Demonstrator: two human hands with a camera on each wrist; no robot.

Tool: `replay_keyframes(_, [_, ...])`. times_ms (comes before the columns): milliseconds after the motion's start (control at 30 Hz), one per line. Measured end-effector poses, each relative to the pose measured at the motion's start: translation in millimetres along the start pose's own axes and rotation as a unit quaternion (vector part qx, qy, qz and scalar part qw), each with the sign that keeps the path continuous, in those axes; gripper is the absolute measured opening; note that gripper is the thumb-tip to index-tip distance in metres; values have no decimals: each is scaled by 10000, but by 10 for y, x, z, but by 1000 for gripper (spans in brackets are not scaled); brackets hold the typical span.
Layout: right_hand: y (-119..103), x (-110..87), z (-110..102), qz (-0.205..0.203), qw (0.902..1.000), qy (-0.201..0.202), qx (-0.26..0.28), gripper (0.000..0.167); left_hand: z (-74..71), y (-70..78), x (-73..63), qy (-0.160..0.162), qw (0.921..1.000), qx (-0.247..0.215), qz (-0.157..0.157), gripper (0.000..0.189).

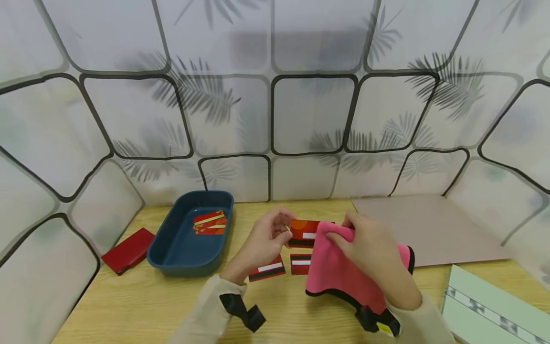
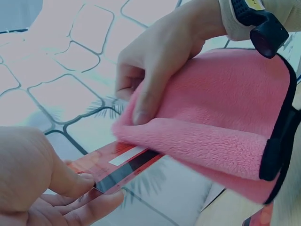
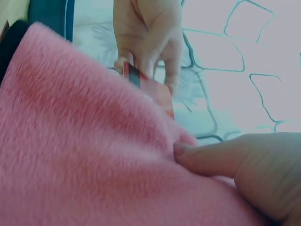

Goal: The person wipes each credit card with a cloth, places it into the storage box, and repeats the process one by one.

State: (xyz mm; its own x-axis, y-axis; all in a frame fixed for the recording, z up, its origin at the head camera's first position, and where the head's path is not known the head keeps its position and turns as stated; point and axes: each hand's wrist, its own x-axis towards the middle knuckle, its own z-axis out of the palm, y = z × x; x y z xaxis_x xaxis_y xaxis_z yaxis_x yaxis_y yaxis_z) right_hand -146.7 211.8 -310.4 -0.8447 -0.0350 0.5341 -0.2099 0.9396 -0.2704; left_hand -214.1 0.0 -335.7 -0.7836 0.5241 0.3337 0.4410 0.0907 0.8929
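Observation:
My left hand (image 1: 269,236) pinches a red card (image 1: 302,233) by its left end, thumb on top and fingers beneath. The card's dark stripe and white strip face up. In my right hand (image 1: 371,243) is a pink cloth (image 1: 335,267) with black edging, gripped between thumb and fingers. A fold of the cloth covers the card's right end, as the left wrist view shows the cloth (image 2: 202,136) lapping over the card (image 2: 127,165). Below the hands, two more red cards lie on the table, one card (image 1: 267,269) partly behind my left wrist, the other card (image 1: 300,263) beside the cloth.
A blue bin (image 1: 185,248) at the left holds red and gold cards (image 1: 209,223). Left of it lies a red wallet-like case (image 1: 128,250). A greyish-pink board (image 1: 429,229) spreads at the back right, and a pale green box (image 1: 494,306) sits at the front right.

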Motion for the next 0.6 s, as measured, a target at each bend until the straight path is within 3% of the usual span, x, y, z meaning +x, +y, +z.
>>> replay_keyframes(133, [86, 16, -82, 322, 9992, 24, -241, 30, -17, -15, 21, 325, 9994, -111, -97, 30])
replay_keyframes(300, [144, 25, -184, 522, 9986, 86, -87, 27, -27, -26, 51, 741, 9967, -171, -284, 31])
replay_keyframes(600, [24, -25, -172, -226, 9993, -39, 293, 20, -35, -47, 45, 988, 9934, -206, -554, 31])
